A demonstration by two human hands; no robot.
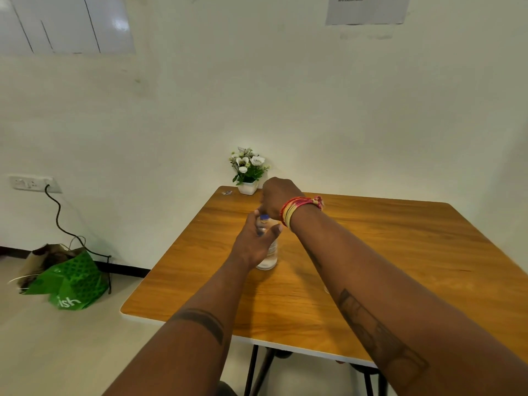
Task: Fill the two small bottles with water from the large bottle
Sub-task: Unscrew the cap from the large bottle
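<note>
A clear plastic bottle (268, 255) with a blue cap (265, 218) stands upright near the middle of the wooden table (385, 252). My left hand (254, 241) wraps round its upper body from the left. My right hand (278, 197) comes in from above, and its curled fingers reach down onto the cap. A red and yellow thread band sits on the right wrist. No small bottles show; my right forearm covers part of the tabletop.
A small white pot of white flowers (248, 172) stands at the table's far edge against the wall. On the floor to the left lie a green bag (71, 278) and a black cable from a wall socket (34, 184).
</note>
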